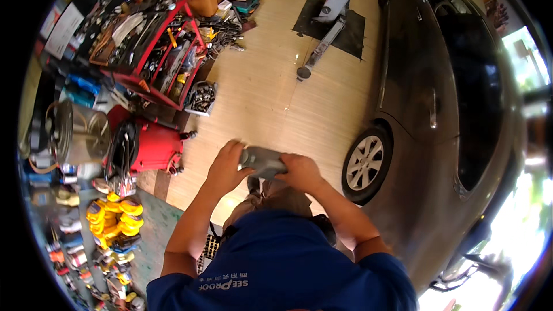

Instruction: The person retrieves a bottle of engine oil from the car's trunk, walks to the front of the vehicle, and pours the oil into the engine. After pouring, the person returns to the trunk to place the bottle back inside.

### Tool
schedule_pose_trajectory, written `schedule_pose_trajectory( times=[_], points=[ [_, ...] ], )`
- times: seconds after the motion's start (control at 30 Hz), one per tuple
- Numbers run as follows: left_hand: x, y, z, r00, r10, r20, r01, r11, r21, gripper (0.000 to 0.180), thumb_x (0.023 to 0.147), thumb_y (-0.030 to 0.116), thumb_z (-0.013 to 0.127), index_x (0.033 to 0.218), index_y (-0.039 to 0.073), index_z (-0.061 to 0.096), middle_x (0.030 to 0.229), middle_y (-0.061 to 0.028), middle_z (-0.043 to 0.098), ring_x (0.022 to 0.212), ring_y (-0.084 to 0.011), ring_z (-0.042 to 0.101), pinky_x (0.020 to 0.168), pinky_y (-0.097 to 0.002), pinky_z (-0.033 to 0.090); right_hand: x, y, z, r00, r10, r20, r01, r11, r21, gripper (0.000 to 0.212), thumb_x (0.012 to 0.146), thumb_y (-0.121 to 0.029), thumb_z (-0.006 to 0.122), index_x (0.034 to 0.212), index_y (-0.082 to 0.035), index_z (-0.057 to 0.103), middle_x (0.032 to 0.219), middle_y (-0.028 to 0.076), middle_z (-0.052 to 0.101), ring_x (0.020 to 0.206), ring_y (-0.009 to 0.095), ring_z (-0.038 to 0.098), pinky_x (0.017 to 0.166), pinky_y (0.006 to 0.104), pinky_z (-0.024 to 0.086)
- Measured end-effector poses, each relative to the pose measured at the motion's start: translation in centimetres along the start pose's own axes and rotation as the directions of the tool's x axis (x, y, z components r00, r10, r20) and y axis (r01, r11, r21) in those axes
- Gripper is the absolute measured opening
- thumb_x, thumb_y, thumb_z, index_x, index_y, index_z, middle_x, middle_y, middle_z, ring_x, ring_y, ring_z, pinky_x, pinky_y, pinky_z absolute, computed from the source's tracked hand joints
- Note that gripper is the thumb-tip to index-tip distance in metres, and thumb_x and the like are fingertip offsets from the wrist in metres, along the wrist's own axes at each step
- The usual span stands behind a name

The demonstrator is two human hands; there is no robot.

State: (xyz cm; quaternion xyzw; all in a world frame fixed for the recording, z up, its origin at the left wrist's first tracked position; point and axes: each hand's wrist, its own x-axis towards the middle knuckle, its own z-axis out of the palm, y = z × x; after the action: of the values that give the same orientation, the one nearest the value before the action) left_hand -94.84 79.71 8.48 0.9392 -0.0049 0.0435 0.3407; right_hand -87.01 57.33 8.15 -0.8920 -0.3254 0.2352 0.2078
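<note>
In front of my body, between both hands, is a dull grey, rounded, bottle-like object [264, 162], lying roughly sideways above the floor. My left hand [228, 164] is closed round its left end, with the thumb along the near side. The right end is gripped by my right hand [302, 171], thumb and fingers wrapped over it. Its exact kind is unclear, as the palms cover both ends and the picture is slightly blurred.
To the left stand a red tool cart [161, 52] full of tools, a small bin [201, 99] of metal parts and a red machine [158, 147]. A dark car [415, 109] is parked on the right. Ahead, a lift arm [319, 49] reaches low over the floor.
</note>
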Motion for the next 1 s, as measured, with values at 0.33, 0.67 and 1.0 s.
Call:
schedule_pose_trajectory(
  times=[0.33, 0.67, 1.0],
  points=[
    [33.7, -11.7, -1.3, 0.995, 0.037, 0.088, -0.050, 0.987, 0.150, 0.038, 0.073, 0.021, 0.080, 0.099, 0.003, 0.059, 0.094, -0.0169, 0.060, 0.083, -0.0366, 0.062, 0.070, -0.0447, 0.051, 28.4, 10.4, -12.8, 0.992, 0.011, -0.127, -0.004, 0.999, 0.054, 0.035, 0.073, -0.030, 0.079, 0.092, -0.006, 0.060, 0.091, 0.016, 0.068, 0.087, 0.036, 0.067, 0.074, 0.0460, 0.053],
    [63.4, -21.5, -6.6, 0.970, 0.177, 0.167, -0.198, 0.973, 0.119, 0.047, 0.075, 0.009, 0.072, 0.120, 0.011, 0.060, 0.110, -0.0205, 0.060, 0.102, -0.0398, 0.059, 0.086, -0.0445, 0.051, 57.6, 17.8, -29.5, 0.998, -0.063, -0.032, 0.063, 0.998, 0.027, 0.036, 0.074, -0.031, 0.079, 0.093, -0.006, 0.059, 0.087, 0.016, 0.068, 0.085, 0.035, 0.067, 0.075, 0.0457, 0.053],
    [101.7, -29.5, -10.7, 0.990, -0.135, -0.046, 0.130, 0.986, -0.108, 0.048, 0.076, 0.019, 0.079, 0.117, 0.001, 0.060, 0.097, -0.0177, 0.065, 0.091, -0.0353, 0.064, 0.080, -0.0410, 0.052, 84.6, 29.4, -46.1, 0.984, 0.147, -0.100, -0.144, 0.989, 0.031, 0.038, 0.074, -0.032, 0.078, 0.095, -0.005, 0.060, 0.093, 0.018, 0.067, 0.088, 0.039, 0.065, 0.075, 0.0468, 0.051]
  ],
)
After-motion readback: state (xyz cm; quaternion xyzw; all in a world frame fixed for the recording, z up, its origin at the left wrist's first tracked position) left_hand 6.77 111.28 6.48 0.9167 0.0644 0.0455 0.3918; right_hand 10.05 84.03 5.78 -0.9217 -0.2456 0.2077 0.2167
